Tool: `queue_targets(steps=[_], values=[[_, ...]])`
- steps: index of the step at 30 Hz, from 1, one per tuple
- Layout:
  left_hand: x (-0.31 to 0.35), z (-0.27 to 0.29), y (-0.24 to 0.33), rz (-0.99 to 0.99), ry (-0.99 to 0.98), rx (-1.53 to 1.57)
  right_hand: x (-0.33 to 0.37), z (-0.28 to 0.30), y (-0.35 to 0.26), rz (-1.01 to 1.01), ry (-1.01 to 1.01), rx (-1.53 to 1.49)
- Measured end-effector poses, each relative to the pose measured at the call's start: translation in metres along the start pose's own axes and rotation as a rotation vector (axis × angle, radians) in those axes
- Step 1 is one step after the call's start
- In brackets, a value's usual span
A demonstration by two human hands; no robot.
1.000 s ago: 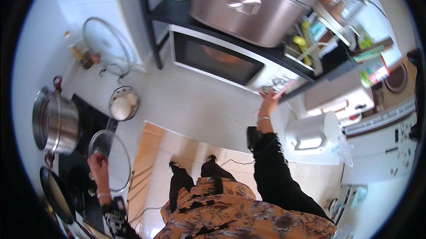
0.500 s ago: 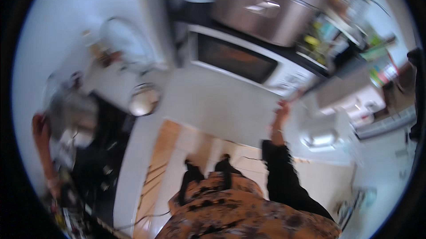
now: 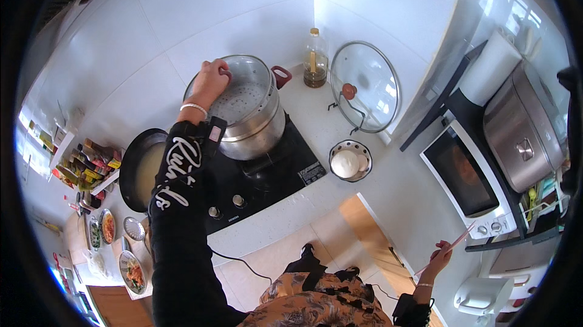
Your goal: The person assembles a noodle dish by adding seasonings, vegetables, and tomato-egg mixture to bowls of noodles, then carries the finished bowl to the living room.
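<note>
On the black cooktop point(image 3: 261, 172) stands a steel steamer pot point(image 3: 255, 141) with a dark red side handle. A glass lid point(image 3: 250, 81) lies on its top, and dots like steamer holes or drops show at the glass. My left hand point(image 3: 209, 84) reaches over the pot, its fingers closed round the lid's knob, which they mostly hide. At the lower right, my right hand point(image 3: 441, 257) is closed on a pair of long pinkish chopsticks point(image 3: 460, 237), held over the grey counter, apart from the pot.
A dark pan point(image 3: 130, 172) with pale liquid sits left of the pot. Behind stand an oil bottle point(image 3: 315, 65) and a second glass lid point(image 3: 367, 87) on a stand. A bowl point(image 3: 350, 161) with white pieces, a microwave point(image 3: 467, 172), filled dishes point(image 3: 132, 272) and spice bottles point(image 3: 91, 166) are around.
My view has swung left, bringing the pot and cooktop to the middle. The left hand, blurred at the left edge before, now shows clearly on the lid's knob. The right hand stays off to the right.
</note>
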State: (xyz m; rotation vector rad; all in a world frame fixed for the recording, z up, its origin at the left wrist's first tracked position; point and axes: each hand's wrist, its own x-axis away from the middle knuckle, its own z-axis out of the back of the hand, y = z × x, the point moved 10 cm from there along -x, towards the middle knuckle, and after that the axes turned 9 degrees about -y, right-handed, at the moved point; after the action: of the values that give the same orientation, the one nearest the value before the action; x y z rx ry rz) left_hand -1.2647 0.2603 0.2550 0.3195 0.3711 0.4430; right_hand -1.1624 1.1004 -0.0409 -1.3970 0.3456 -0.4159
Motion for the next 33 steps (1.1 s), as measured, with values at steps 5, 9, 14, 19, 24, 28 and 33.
queue_targets(steps=[5,9,14,19,24,28,33], values=[[-0.006,-0.017,-0.003,-0.033,-0.041,0.002,0.028,-0.049,-0.027,0.006,-0.099,0.004],[-0.008,-0.023,0.0,-0.054,-0.047,0.018,0.05,-0.073,-0.038,0.033,-0.17,0.003],[0.001,-0.011,0.008,-0.03,-0.052,-0.002,0.073,-0.096,-0.044,0.018,-0.245,-0.023],[0.08,0.03,0.067,-0.087,0.056,0.062,0.103,-0.142,-0.052,0.055,-0.459,-0.045],[0.292,0.088,0.126,-0.492,0.146,0.512,0.164,-0.214,-0.039,0.059,-0.842,-0.068],[0.436,0.112,0.084,-0.415,0.095,0.715,0.251,-0.258,0.005,-0.019,-1.202,0.086],[0.58,0.101,-0.094,0.175,0.211,0.986,0.388,-0.265,0.042,0.031,-1.622,0.365]])
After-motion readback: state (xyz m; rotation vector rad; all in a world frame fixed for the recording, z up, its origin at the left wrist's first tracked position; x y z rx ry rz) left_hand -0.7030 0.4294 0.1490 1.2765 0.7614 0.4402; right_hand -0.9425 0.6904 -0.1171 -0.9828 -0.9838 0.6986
